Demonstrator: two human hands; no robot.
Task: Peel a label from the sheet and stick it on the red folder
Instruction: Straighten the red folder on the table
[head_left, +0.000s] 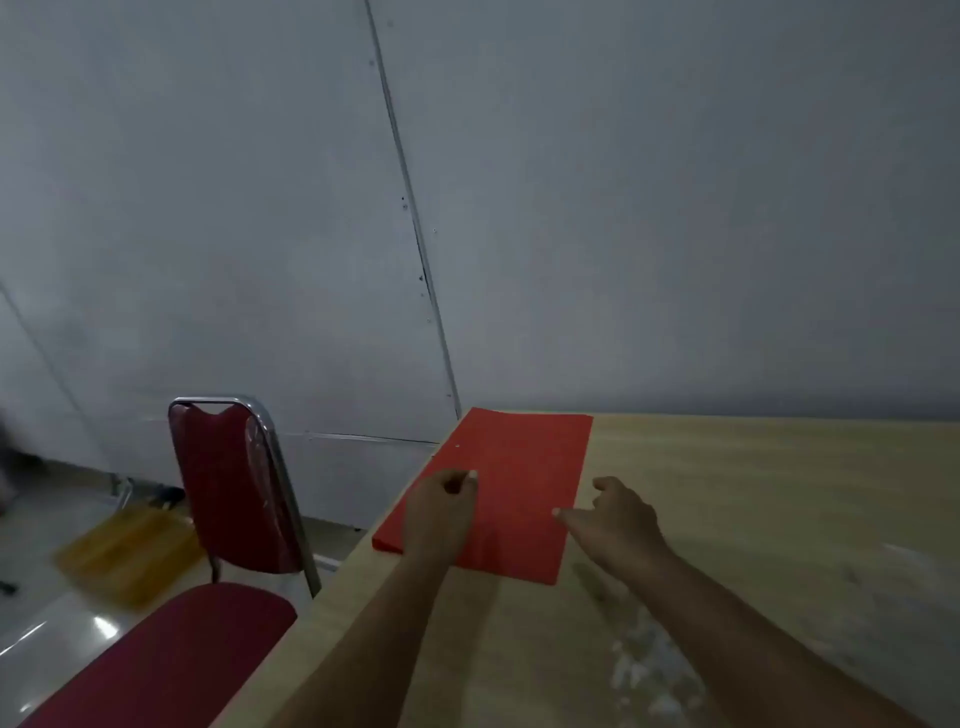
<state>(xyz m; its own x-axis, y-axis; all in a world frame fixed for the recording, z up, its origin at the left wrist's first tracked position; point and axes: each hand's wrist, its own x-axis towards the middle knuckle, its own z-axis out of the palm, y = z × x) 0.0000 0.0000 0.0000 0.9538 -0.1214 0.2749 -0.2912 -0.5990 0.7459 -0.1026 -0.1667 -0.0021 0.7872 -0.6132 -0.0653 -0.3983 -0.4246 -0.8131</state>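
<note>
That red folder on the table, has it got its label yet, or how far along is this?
Done: the red folder lies flat at the corner of the table, and no label shows on its cover. In hand: the left hand rests curled on the folder; whether its grip pinches a label cannot be told. The right hand hovers open at the folder's edge. Left: the sticking itself. No label sheet is in view.

Red folder (519, 478) lies flat and closed at the table's far left corner, long side running away from the viewer, its left edge right along the table edge. Plain bright red cover, a tiny pale speck near the far left. Near end partly covered by a hand. The label sheet can't be made out
</note>
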